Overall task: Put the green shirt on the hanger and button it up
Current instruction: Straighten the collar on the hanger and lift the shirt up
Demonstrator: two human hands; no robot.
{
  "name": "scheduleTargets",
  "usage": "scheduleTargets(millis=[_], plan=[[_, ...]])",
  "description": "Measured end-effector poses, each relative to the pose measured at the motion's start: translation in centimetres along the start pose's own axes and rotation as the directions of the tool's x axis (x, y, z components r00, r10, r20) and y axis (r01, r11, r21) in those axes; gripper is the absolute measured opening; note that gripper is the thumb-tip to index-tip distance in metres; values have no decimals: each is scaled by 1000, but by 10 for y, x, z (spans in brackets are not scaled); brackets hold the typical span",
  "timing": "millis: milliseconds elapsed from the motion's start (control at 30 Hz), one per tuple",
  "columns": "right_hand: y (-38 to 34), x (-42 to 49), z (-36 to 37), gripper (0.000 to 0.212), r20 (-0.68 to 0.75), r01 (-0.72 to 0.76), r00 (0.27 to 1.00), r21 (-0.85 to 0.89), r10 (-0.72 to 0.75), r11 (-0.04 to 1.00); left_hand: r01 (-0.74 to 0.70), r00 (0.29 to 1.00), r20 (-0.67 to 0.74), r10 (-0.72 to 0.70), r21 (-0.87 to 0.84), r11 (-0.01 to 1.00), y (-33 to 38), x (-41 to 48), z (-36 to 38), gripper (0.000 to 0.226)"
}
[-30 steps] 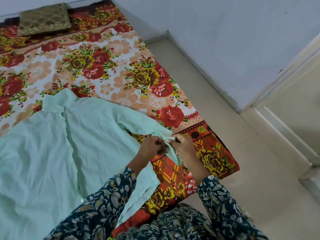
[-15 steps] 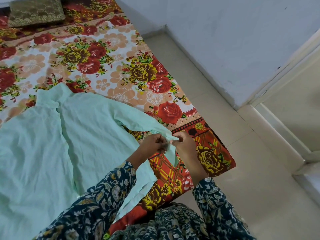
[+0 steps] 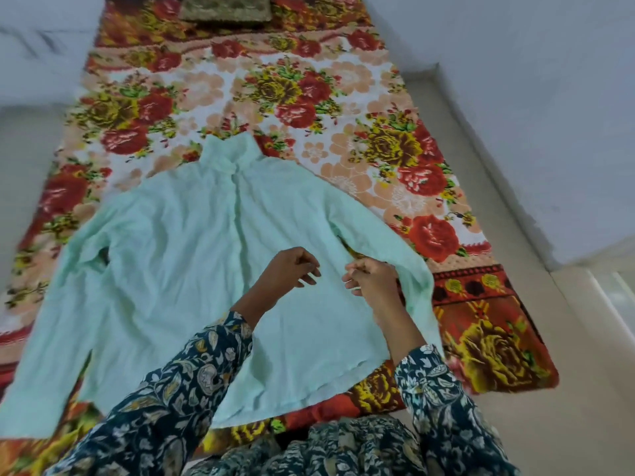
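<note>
- Pale floor tiles (image 3: 584,389) run along the right of a flowered blanket (image 3: 309,97) in red, yellow and peach, spread flat on the ground.
- Nearest, two forearms in dark leaf-print cloth reach forward over the lower hem of the green shirt (image 3: 189,269).
- Over the shirt's front, the left hand (image 3: 288,269) hovers with its fingers loosely curled, holding nothing.
- Just beside it, the right hand (image 3: 372,280) has its fingers curled tighter, close against the shirt's right-side sleeve (image 3: 417,269); whether it pinches the fabric cannot be told.
- The shirt lies front up on the blanket, both its sleeves spread outward and bent down toward the person.
- Its collar (image 3: 230,156) points away from the person.
- At the blanket's far end sits a brown-gold cushion (image 3: 225,8).
- Beyond and to the right rises a plain pale wall (image 3: 515,80).
</note>
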State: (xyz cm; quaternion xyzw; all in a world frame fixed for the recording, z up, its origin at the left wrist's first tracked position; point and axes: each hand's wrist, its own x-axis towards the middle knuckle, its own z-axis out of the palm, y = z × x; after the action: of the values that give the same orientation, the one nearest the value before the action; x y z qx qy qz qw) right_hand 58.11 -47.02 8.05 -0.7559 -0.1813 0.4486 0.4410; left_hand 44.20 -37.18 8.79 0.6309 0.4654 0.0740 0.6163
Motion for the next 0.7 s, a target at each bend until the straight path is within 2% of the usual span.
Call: scheduleTargets(millis=[167,367,567,700], plan=[[-25,-5,91,17,75,-28,997,64,23,998,2,997,-77,-7,-61,998,-31,-14,-92,17],[-55,13,169,19,115,-47,993,36,42,998,16,987,-154,-36,-128,992,-54,-8,-176,20],[-94,79,212,25,146,-64,987,-27,67,998,2,970,-240,-31,-118,993,-49,49,-240,18],[-120,146,235,21,154,-52,986,-64,61,997,3,949,-316,-6,-12,1000,-41,114,-272,18]])
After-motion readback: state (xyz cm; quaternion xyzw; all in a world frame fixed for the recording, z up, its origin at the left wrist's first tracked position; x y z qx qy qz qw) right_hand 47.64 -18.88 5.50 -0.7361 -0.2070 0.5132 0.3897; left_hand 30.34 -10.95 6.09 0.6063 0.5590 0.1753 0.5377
